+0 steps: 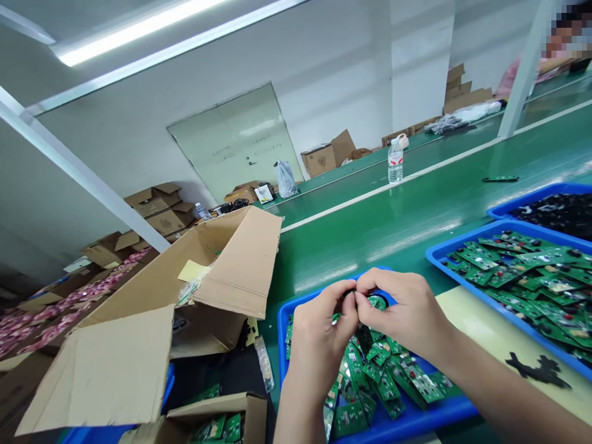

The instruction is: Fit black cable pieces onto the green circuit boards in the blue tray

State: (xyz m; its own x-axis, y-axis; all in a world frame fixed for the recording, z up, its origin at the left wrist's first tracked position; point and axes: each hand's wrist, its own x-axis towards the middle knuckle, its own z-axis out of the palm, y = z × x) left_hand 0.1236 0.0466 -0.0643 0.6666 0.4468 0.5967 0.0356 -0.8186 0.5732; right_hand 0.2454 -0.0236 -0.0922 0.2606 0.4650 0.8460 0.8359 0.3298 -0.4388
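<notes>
My left hand and my right hand meet above a blue tray heaped with green circuit boards. Thumb and forefinger of each hand are pinched together on a small black part. Most of that part is hidden by the fingertips, so its kind does not show. Just below the fingers, a dark piece hangs or lies over the boards; whether it joins the part in my fingers I cannot tell.
At right stand a second blue tray of circuit boards and a third tray of black parts. Black pieces lie on a yellowish sheet. A large open carton is at left. Farther back are a water bottle and another person.
</notes>
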